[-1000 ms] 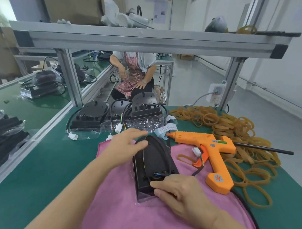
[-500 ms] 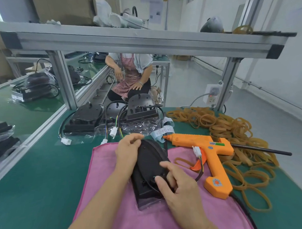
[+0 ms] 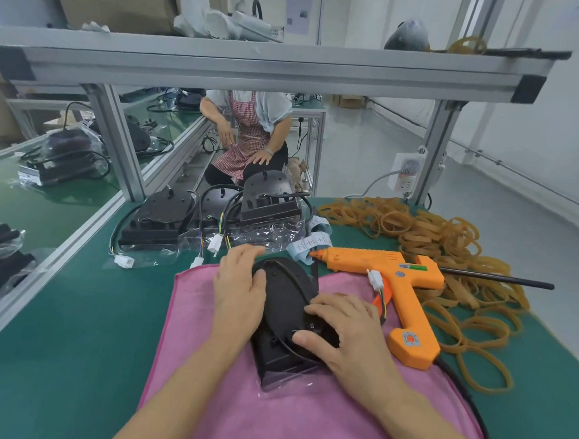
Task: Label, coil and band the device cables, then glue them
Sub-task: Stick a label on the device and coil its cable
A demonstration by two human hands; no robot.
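While both hands bear on it, the black device [image 3: 285, 318] lies on the pink cloth [image 3: 201, 353] spread over the green bench [image 3: 72, 342], near the front edge. Left hand [image 3: 239, 286] rests along the device's left side, fingers curled over its far end. Right hand [image 3: 346, 325] lies on the near right part, fingers and thumb bent down onto the casing and the thin black cable [image 3: 296, 348] running there; whether the cable is pinched cannot be told. White connector [image 3: 375, 279] on coloured wires lies against the orange glue gun [image 3: 395, 288], which rests just right of the device, partly on the cloth. Rubber bands [image 3: 446, 243] are heaped on the bench right of the gun. Label strip [image 3: 310, 243] lies by the nozzle. Further devices [image 3: 215, 212] in clear bags stand behind.
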